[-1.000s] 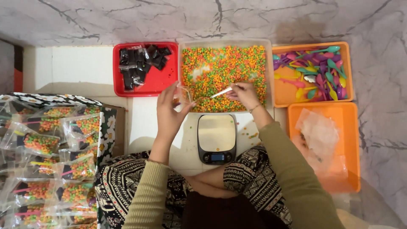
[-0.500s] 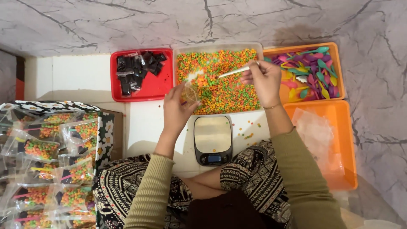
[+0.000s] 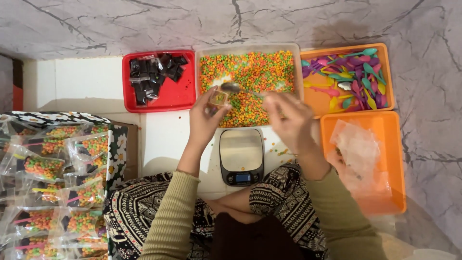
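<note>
Left hand (image 3: 204, 115) closed around small open bag (image 3: 218, 98) at near edge of pellet tray (image 3: 246, 47); right hand (image 3: 288, 118) gripping metal spoon (image 3: 236, 88) over pellets, blurred. Scale (image 3: 241, 155) just below, uncovered.

A white floor surface (image 3: 166, 139) beside a grey marbled floor (image 3: 428, 96) carries a row of trays. Far left sits a red tray (image 3: 185, 98) of small dark packets (image 3: 154, 77); at far centre, a pale tray (image 3: 294, 48) of orange, green and yellow pellets (image 3: 250, 72); far right, an orange tray (image 3: 390, 72) of coloured plastic spoons (image 3: 351, 79). Nearer right lies a second orange tray (image 3: 390, 192) holding clear bags (image 3: 358, 149). A digital kitchen scale (image 3: 241, 156) rests near centre, loose pellets (image 3: 281, 153) scattered just beside it. Filled clear packets (image 3: 53, 188) are piled at near left.
</note>
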